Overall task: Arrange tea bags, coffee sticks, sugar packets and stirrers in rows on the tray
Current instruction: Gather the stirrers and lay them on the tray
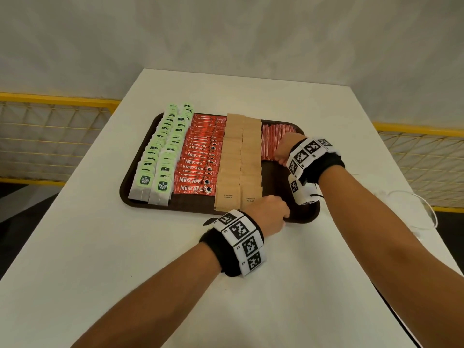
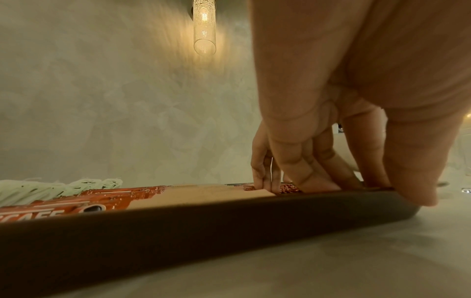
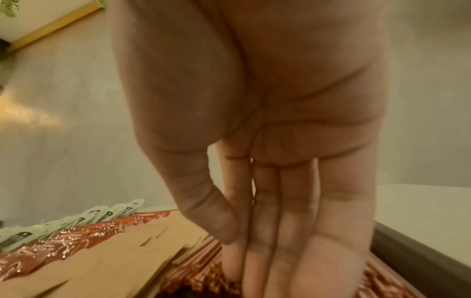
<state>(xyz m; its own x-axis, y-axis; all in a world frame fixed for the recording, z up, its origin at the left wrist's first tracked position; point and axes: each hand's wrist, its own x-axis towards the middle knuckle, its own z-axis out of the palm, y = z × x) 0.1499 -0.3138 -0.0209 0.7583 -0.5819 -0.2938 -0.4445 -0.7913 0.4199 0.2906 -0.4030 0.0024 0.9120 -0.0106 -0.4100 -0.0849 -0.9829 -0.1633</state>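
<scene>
Your white table [image 1: 105, 247] fills the middle of the head view, and the dark brown tray [image 1: 140, 205] sits at its centre. On the tray's left run 2 rows of green tea bags [image 1: 160, 156], then 1 row of red coffee sticks [image 1: 198, 159], then 2 rows of brown sugar packets [image 1: 241, 156]; the red stirrers [image 1: 272, 140] lie bunched at the tray's upper right. Your left hand [image 1: 270, 213] grips the tray's near rim at lower centre, thumb outside, fingers curled inside. Your right hand [image 1: 285, 149], fingers straight and together, presses down on the stirrers, grasping nothing.
</scene>
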